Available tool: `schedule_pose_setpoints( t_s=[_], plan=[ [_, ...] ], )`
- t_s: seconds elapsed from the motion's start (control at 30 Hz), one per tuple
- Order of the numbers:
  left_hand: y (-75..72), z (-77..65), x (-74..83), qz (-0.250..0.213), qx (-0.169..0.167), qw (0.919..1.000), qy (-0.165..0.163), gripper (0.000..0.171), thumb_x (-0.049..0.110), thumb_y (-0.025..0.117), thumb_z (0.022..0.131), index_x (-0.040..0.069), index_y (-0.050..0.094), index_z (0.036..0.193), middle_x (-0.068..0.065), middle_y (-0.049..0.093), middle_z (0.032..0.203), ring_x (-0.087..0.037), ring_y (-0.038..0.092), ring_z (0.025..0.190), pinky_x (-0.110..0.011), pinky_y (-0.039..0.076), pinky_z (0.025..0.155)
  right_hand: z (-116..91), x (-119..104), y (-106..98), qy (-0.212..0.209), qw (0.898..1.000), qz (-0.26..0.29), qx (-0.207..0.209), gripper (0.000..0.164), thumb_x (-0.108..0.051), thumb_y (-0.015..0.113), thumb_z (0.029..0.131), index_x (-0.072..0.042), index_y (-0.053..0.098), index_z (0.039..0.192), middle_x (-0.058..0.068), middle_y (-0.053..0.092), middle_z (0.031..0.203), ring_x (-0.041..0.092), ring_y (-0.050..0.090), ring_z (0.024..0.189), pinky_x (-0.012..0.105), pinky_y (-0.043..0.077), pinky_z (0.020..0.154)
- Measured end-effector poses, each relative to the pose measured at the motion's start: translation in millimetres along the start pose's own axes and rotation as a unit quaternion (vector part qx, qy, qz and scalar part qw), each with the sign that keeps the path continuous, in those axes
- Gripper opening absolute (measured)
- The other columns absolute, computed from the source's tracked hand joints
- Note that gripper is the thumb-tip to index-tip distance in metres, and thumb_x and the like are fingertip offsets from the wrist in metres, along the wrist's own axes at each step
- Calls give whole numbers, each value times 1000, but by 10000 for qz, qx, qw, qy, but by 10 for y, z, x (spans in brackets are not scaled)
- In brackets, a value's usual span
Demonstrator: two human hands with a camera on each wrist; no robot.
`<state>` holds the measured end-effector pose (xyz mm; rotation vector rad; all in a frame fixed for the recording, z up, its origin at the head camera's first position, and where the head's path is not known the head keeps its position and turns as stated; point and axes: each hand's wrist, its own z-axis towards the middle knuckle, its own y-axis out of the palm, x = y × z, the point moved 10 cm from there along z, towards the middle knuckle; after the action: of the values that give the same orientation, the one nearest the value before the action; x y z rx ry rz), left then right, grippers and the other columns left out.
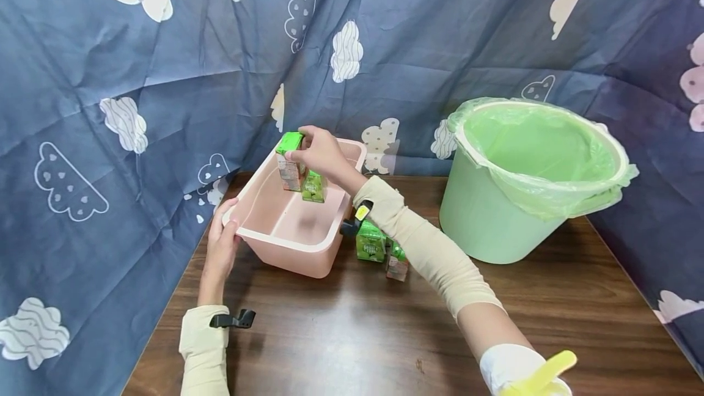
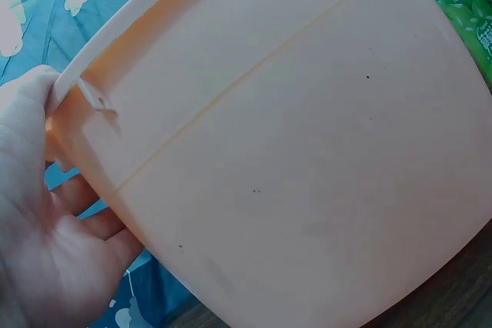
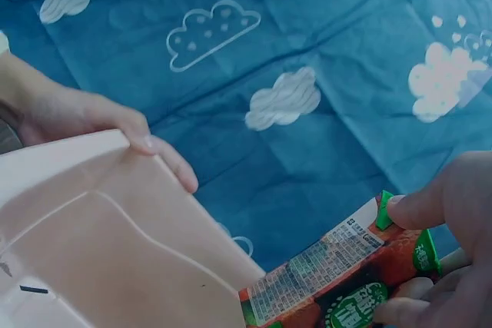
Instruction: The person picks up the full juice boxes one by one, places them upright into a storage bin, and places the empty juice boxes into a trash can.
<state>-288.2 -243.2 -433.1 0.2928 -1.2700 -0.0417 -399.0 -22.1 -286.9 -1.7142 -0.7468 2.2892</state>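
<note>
My right hand point(image 1: 324, 154) pinches a small juice carton point(image 1: 290, 167) near its top, over the inside of a pink plastic bin point(image 1: 291, 243). The carton has a green top; its printed label panel and red sides show in the right wrist view. A green juice carton point(image 1: 313, 188) stands inside the bin, just beside the held one. At the bin's near left corner my left hand point(image 1: 221, 243) grips the rim, thumb point(image 2: 38, 86) on top and fingers below, against the outer wall. The bin's pale wall point(image 2: 307, 151) fills most of the left wrist view.
Right of the bin, a green carton point(image 1: 371, 246) and a smaller carton point(image 1: 397, 266) stand on the brown wooden table point(image 1: 341, 335), partly behind my right forearm. A light green bucket point(image 1: 489, 219) with a plastic liner stands farther right. A cloud-patterned blue cloth point(image 1: 181, 60) hangs behind.
</note>
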Motion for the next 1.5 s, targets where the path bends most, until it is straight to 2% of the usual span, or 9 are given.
schedule_pose_setpoints(
  t_s=[0.23,0.33,0.4,0.5,0.73,0.9,1.2,1.33,1.5],
  plan=[
    [29,7,6,-58,-91,9999,-71,43,-1,38,103,-2,41,146,-9,47,122,-15,50,92,-15,44,65,199,177,311,152,9987,84,-485,55,-14,76,90,-5,56,141,6,63,113,18,58,101,29,49,87],
    [24,-4,-7,-76,-85,9998,-144,43,-1,39,103,-2,41,147,-8,47,122,-15,50,94,-15,44,66,261,263,400,202,9980,158,-583,44,-10,76,90,-8,61,131,5,62,100,17,57,90,27,48,77],
    [15,-5,-9,-114,-75,9998,-153,44,-1,39,103,-2,41,147,-8,47,123,-16,50,97,-16,46,68,296,286,451,92,9980,124,-607,35,-7,77,88,-8,65,121,6,59,89,17,54,80,25,44,68],
    [4,3,5,-237,-46,9997,-80,45,-3,38,102,-3,40,148,-8,48,127,-18,51,105,-18,50,74,328,321,534,-100,9981,-34,-613,28,-6,78,87,-7,67,112,7,56,82,16,50,74,25,41,63],
    [13,5,2,-541,63,9985,54,45,-7,39,101,-9,41,146,-11,51,128,-19,53,108,-21,52,80,237,564,719,112,9965,104,-828,27,-3,76,87,-4,67,112,7,58,85,16,52,75,24,44,65],
    [-8,16,9,-576,128,9982,90,45,-9,39,100,-9,43,145,-11,51,129,-19,53,110,-23,52,83,222,577,774,-82,9959,236,-869,24,0,77,83,-2,67,105,9,59,86,16,52,74,24,43,64],
    [-8,19,14,-670,180,9975,132,45,-11,40,99,-10,44,144,-10,53,128,-19,54,110,-22,52,81,233,629,835,-382,9929,-447,-1037,26,2,80,78,-1,68,101,3,59,84,12,52,70,20,44,62],
    [-4,21,24,-754,206,9968,144,45,-12,40,98,-10,45,143,-11,54,127,-20,54,110,-24,52,83,258,695,839,-272,9908,-830,-1036,21,-2,82,77,-3,65,90,0,53,74,12,50,66,20,43,60],
    [-18,17,38,-734,244,9969,152,45,-12,40,98,-9,47,142,-12,54,127,-20,54,110,-24,53,83,278,776,840,24,9895,-1023,-1025,24,-5,83,76,-8,59,77,-2,50,66,11,49,60,21,41,55]
  ],
)
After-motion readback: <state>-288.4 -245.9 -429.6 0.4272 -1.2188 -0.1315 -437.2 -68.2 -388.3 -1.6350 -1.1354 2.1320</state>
